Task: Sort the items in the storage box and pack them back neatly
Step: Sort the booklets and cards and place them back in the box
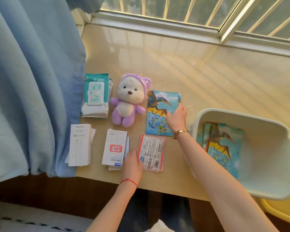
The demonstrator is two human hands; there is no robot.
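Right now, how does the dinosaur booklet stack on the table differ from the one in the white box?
The table stack lies flat under the right hand; the box stack leans tilted inside the white box, untouched. Both show the same pterosaur cover.

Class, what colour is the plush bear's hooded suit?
Purple, or lilac; the plush bear has a cream face and belly. The head view shows it.

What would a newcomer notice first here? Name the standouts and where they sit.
The purple plush bear lies face up mid-table, with a teal wipes pack to its left. Right of the bear, the right hand rests on a stack of dinosaur booklets; more of the same booklets already lie in the white storage box at the table's right edge.
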